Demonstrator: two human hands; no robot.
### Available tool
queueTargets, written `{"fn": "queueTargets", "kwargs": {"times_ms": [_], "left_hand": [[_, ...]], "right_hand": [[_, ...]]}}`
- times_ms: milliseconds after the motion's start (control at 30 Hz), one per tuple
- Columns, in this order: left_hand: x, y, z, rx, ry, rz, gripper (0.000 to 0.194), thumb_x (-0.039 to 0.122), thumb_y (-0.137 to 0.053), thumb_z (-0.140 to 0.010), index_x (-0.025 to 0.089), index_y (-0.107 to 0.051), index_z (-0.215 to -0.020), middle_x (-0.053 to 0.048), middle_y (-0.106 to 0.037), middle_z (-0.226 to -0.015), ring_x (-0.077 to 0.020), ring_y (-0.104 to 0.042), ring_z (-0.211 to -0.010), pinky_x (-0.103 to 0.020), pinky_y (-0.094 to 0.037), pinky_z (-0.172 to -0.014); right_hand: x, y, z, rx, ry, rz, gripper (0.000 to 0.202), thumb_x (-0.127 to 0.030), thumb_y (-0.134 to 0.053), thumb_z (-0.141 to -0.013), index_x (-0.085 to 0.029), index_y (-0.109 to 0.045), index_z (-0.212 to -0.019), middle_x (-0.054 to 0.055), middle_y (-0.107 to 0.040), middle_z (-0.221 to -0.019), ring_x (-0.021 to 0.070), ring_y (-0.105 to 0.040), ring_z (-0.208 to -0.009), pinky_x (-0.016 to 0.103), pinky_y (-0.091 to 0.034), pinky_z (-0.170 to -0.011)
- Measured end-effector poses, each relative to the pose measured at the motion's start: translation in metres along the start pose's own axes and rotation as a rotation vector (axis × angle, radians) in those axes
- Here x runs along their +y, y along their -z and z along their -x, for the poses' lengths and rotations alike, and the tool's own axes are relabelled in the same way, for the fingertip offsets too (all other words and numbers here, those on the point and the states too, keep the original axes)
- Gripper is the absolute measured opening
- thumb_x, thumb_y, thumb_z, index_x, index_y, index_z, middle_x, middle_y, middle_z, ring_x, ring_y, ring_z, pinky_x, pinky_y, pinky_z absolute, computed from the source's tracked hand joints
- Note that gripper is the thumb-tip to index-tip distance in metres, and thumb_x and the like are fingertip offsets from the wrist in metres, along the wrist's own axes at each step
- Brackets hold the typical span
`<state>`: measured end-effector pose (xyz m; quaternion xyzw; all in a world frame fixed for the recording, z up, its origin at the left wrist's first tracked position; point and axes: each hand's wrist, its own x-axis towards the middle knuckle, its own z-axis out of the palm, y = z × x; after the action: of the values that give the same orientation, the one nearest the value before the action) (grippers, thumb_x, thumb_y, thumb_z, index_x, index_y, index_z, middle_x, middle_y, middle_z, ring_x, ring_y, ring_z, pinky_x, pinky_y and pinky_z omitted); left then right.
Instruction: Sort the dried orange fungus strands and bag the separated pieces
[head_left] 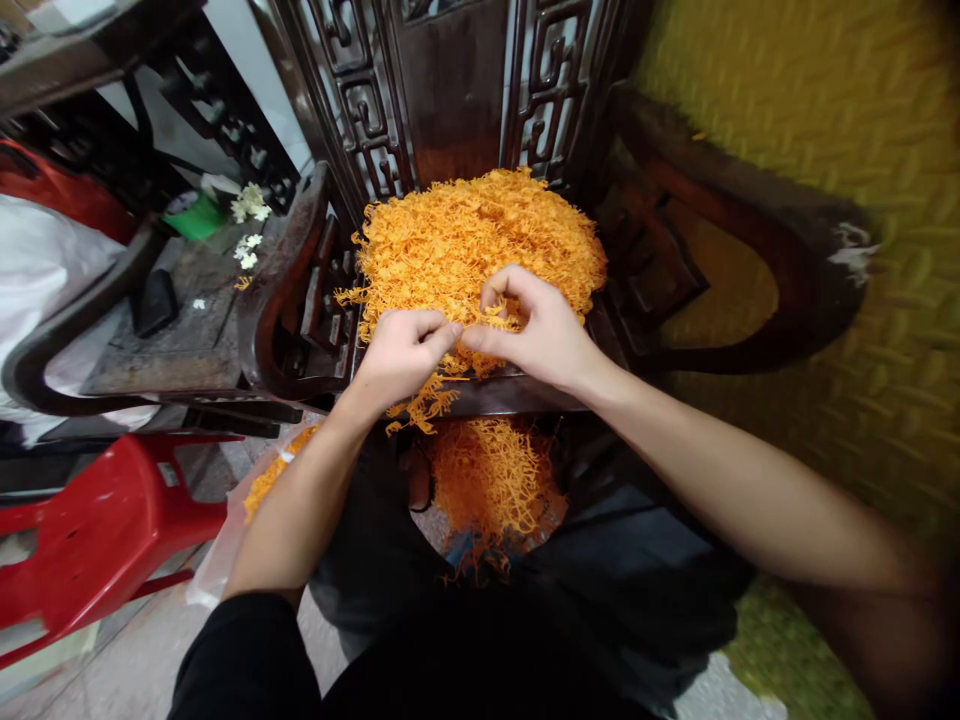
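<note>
A large heap of orange, frilly strands (pixel 480 230) lies on the seat of a dark carved wooden chair (pixel 454 90). Over the heap's front edge, my left hand (pixel 405 355) is pinched on an orange strand, and more orange pieces (pixel 424 403) hang below it. My right hand (pixel 536 330) meets it at the fingertips, thumb stretched toward the left hand and fingers curled round a small frilly orange piece (pixel 501 318). What sits exactly between the touching fingertips is too small to make out.
More orange strands (pixel 495 480) hang below the seat between my legs. At left are a wooden side table (pixel 172 350) with a green container (pixel 193 215), a dark phone-like object (pixel 154 303) and white flowers (pixel 250 203), a red plastic stool (pixel 97 540) and a bag of orange pieces (pixel 262 485).
</note>
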<state>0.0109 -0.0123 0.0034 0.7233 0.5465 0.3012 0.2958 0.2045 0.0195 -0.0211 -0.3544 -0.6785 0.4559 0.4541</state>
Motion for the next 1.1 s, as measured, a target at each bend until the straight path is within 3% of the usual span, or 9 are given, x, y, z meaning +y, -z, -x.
{"fn": "queueTargets", "kwargs": {"times_ms": [100, 233, 467, 600, 767, 833, 967, 1000, 1100], "left_hand": [[-0.001, 0.003, 0.002, -0.007, 0.014, 0.048, 0.046, 0.037, -0.062, -0.092, 0.019, -0.045, -0.053, 0.005, -0.037, -0.052, -0.0098, -0.032, -0.053, -0.03, -0.024, -0.053], [0.0, 0.006, 0.004, -0.036, 0.042, 0.08, 0.043, 0.044, -0.063, -0.092, 0.018, -0.059, -0.059, 0.005, -0.041, -0.052, -0.0099, -0.033, -0.053, -0.029, -0.025, -0.053], [0.007, 0.008, 0.009, -0.152, 0.058, 0.147, 0.043, 0.045, -0.064, -0.091, 0.019, -0.059, -0.057, 0.005, -0.039, -0.05, -0.0095, -0.031, -0.05, -0.029, -0.023, -0.05], [0.014, 0.012, 0.011, -0.16, 0.066, 0.188, 0.036, 0.035, -0.064, -0.088, 0.02, -0.06, -0.056, 0.004, -0.038, -0.047, -0.0097, -0.032, -0.048, -0.029, -0.024, -0.05], [0.017, 0.017, 0.013, -0.173, 0.094, 0.234, 0.031, 0.03, -0.065, -0.084, 0.019, -0.062, -0.055, 0.003, -0.043, -0.047, -0.0094, -0.034, -0.048, -0.029, -0.025, -0.048], [0.013, 0.029, 0.018, -0.128, 0.114, 0.26, 0.032, 0.029, -0.068, -0.08, 0.019, -0.059, -0.051, 0.002, -0.044, -0.046, -0.0088, -0.034, -0.046, -0.029, -0.023, -0.047], [-0.001, 0.054, 0.03, 0.173, 0.131, 0.397, 0.04, 0.03, -0.072, -0.083, 0.019, -0.054, -0.049, 0.003, -0.039, -0.043, -0.0064, -0.029, -0.041, -0.029, -0.018, -0.043], [-0.004, 0.054, 0.03, 0.164, 0.134, 0.409, 0.037, 0.034, -0.072, -0.086, 0.019, -0.059, -0.054, 0.003, -0.041, -0.045, -0.0066, -0.032, -0.042, -0.028, -0.021, -0.043], [-0.007, 0.034, 0.021, 0.0, 0.142, 0.352, 0.036, 0.049, -0.068, -0.092, 0.02, -0.064, -0.07, 0.001, -0.051, -0.055, -0.0093, -0.044, -0.05, -0.028, -0.032, -0.048]], "right_hand": [[0.001, 0.005, 0.002, -0.081, 0.064, 0.093, 0.049, -0.053, -0.092, -0.069, -0.023, -0.06, -0.09, 0.002, -0.059, -0.092, 0.0191, -0.051, -0.086, 0.03, -0.041, -0.072], [0.004, 0.002, 0.006, -0.039, 0.098, 0.018, 0.04, -0.053, -0.084, -0.081, -0.022, -0.058, -0.081, 0.001, -0.057, -0.084, 0.0183, -0.051, -0.082, 0.033, -0.042, -0.077], [-0.001, -0.009, -0.002, 0.137, -0.22, -0.42, 0.056, -0.079, -0.057, -0.09, -0.025, -0.05, -0.079, -0.002, -0.037, -0.062, 0.0125, -0.037, -0.053, 0.027, -0.024, -0.045], [-0.004, -0.01, -0.011, 0.106, -0.334, -0.551, 0.057, -0.083, -0.059, -0.087, -0.026, -0.051, -0.085, -0.006, -0.03, -0.055, 0.0085, -0.028, -0.043, 0.026, -0.014, -0.038], [0.002, -0.002, -0.017, 0.131, -0.414, -0.566, 0.058, -0.079, -0.065, -0.085, -0.025, -0.044, -0.078, -0.007, -0.035, -0.053, 0.0053, -0.023, -0.039, 0.025, -0.011, -0.036], [0.007, 0.013, -0.022, 0.211, -0.419, -0.588, 0.059, -0.075, -0.067, -0.087, -0.025, -0.039, -0.074, -0.008, -0.034, -0.051, 0.0046, -0.022, -0.039, 0.024, -0.011, -0.036], [0.015, 0.044, -0.029, 0.469, -0.424, -0.6, 0.064, -0.063, -0.07, -0.091, -0.023, -0.026, -0.067, -0.01, -0.025, -0.048, 0.0032, -0.014, -0.037, 0.022, -0.006, -0.036], [0.015, 0.044, -0.028, 0.434, -0.418, -0.602, 0.062, -0.066, -0.068, -0.091, -0.024, -0.028, -0.068, -0.01, -0.028, -0.049, 0.004, -0.017, -0.037, 0.023, -0.007, -0.036], [0.009, 0.023, -0.023, 0.127, -0.455, -0.66, 0.063, -0.073, -0.069, -0.086, -0.024, -0.033, -0.07, -0.009, -0.035, -0.052, 0.0045, -0.017, -0.038, 0.025, -0.007, -0.037]]}}
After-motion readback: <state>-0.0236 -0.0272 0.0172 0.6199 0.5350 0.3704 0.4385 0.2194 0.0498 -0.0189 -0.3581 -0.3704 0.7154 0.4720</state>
